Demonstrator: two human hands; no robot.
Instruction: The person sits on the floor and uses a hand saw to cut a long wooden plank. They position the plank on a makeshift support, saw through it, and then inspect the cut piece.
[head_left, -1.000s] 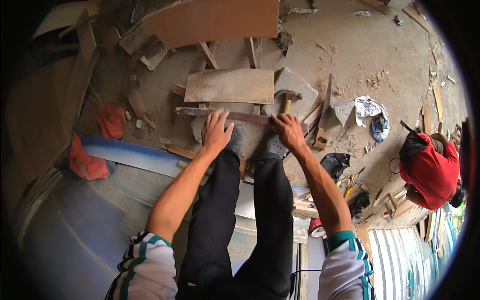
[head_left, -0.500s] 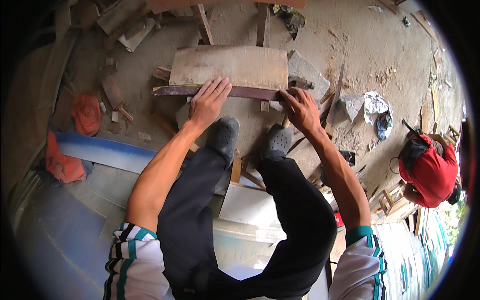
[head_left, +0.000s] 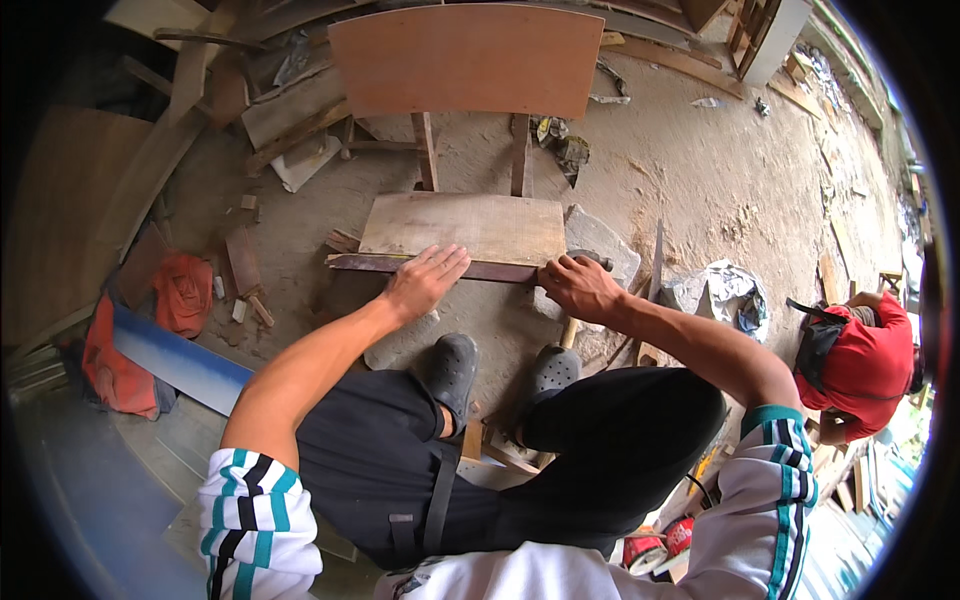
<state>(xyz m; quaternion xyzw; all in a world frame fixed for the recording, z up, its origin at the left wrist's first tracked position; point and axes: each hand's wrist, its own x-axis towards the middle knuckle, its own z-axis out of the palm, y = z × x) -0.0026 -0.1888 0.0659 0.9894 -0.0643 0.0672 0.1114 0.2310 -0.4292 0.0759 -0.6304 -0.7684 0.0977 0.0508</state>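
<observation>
In front of my feet lies a pale wooden board (head_left: pixel 462 226), with a dark brown wooden strip (head_left: pixel 502 271) along its near edge. My left hand (head_left: pixel 428 280) rests flat across the strip and the board's edge, its fingers stretched out. The fingers of my right hand (head_left: pixel 582 288) are curled and pinch the strip's right end. Beside that hand lies a hammer; its wooden handle (head_left: pixel 569 333) shows below the hand, and part of its head is hidden behind the fingers.
A curved brown panel (head_left: pixel 465 62) on wooden legs stands beyond the board. Orange cloths (head_left: pixel 184 294) and a blue-white plank (head_left: pixel 175 358) lie left. A stone slab (head_left: pixel 606 240) and crumpled foil-like sheet (head_left: pixel 735 295) lie right. A person in red (head_left: pixel 862 365) crouches far right.
The view has tilted up, so the board sits lower in the picture and the whole curved panel shows. My right elbow has swung outward. Both hands stay at the strip.
</observation>
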